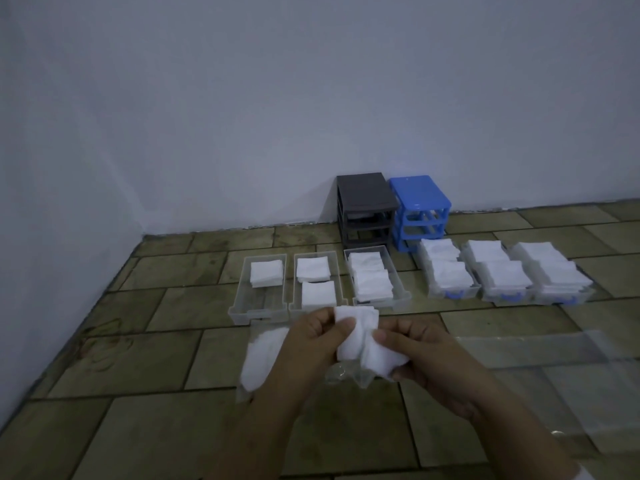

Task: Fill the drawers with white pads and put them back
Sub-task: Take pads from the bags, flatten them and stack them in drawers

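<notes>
Both hands share the grip: the left hand [317, 336] and right hand [420, 355] pinch a bunch of white pads [360, 344], apparently half out of a clear wrapper. The least-filled drawer [258, 306] lies straight ahead and slightly left on the floor, long axis running toward the wall, its near half bare. The left hand is nearer.

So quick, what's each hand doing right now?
Left hand: pinching the top of the stack of white pads.
Right hand: gripping the same stack of white pads from the side.
</notes>
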